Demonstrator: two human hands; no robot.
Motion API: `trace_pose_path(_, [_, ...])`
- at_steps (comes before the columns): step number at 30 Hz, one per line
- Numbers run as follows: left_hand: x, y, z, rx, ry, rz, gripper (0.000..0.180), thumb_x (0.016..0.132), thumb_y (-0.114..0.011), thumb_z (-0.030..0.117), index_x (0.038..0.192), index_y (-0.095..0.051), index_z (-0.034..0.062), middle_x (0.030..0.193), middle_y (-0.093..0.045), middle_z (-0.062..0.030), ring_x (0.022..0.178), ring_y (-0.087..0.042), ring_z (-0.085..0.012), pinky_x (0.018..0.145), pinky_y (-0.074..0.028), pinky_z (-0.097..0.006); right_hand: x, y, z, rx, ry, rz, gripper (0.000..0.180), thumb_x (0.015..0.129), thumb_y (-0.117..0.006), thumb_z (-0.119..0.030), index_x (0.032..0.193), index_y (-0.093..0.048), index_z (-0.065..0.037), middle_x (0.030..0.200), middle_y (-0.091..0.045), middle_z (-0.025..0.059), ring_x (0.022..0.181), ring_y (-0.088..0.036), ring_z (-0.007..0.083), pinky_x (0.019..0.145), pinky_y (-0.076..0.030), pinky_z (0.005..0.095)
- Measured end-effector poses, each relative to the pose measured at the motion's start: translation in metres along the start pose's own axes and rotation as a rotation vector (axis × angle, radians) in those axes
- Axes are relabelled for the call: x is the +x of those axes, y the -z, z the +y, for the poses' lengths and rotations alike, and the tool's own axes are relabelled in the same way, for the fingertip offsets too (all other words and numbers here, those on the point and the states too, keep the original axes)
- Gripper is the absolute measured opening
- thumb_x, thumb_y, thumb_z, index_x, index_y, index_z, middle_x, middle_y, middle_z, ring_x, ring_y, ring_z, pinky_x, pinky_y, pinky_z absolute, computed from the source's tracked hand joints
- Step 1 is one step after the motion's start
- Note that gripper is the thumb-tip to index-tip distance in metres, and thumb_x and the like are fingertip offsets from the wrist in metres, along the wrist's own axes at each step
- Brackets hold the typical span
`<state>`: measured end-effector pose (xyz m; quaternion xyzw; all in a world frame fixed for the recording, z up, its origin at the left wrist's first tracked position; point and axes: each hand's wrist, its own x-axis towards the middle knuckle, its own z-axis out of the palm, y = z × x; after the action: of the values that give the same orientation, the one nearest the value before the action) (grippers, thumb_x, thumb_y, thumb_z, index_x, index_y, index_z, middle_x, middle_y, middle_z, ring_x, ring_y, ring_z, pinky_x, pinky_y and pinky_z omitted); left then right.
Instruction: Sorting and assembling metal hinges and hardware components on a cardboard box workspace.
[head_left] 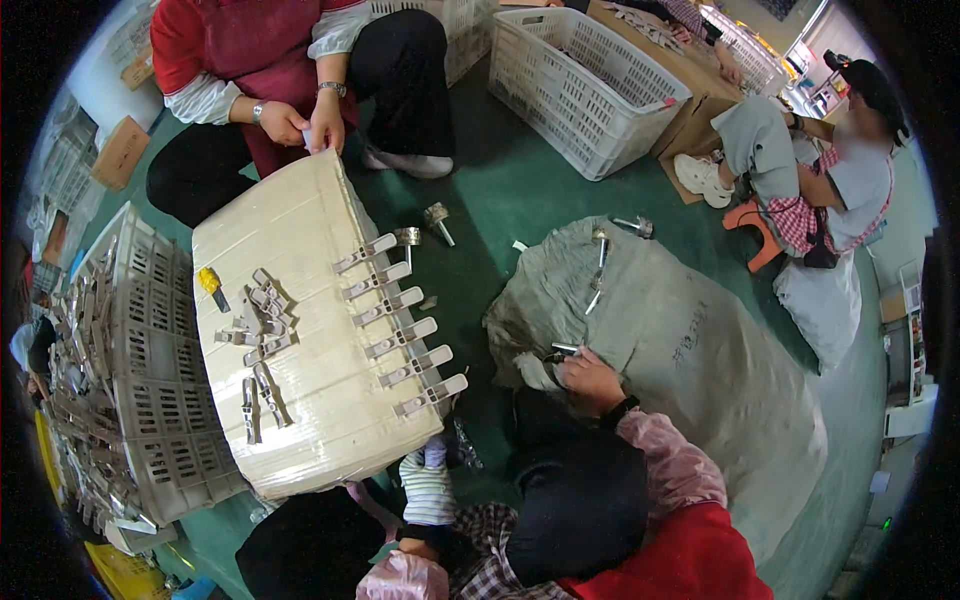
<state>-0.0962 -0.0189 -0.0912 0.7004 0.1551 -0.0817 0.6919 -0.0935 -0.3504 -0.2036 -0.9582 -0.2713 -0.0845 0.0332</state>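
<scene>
Right hand point(592, 380), centre of frame: fingers closed round a small silver metal piece point(566, 349), over the near left part of the grey-green sack point(690, 370). Piece's long axis runs roughly left-right; visible end points left, slightly up. Left hand point(429, 486), lower centre, in a striped glove, just beside the lower right corner of the cream box point(330, 225); can't tell if fingers are spread or pinching. Six grey clips point(402, 338) line the box's right edge, long axes slanting up-right, outer ends pointing right.
</scene>
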Motion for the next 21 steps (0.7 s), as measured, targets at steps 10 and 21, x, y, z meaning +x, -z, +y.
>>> trace_pose_path(10, [0.000,0.006,-0.006,0.004,0.101,0.008,0.036,0.086,-0.061,0.034,0.098,-0.062,0.0005,0.080,-0.061,-0.0009,0.072,-0.050,-0.0087,0.069,-0.043,-0.025,-0.024,0.040,-0.029,0.430,-0.639,-0.582,0.021,0.082,-0.050,-0.020,0.089,-0.055,-0.001,0.073,-0.058,0.0186,0.075,-0.061,0.0354,0.067,-0.047,0.0446])
trace_pose_path(21, [0.003,0.008,-0.009,0.036,0.055,-0.031,0.042,0.087,-0.059,0.034,0.109,-0.058,-0.0012,0.095,-0.063,-0.0046,0.084,-0.051,-0.0114,0.079,-0.042,-0.027,-0.026,0.016,-0.008,0.162,-1.075,-0.247,0.023,0.081,-0.045,-0.009,0.103,-0.048,-0.002,0.104,-0.050,0.0222,0.082,-0.059,0.0381,0.067,-0.048,0.0455])
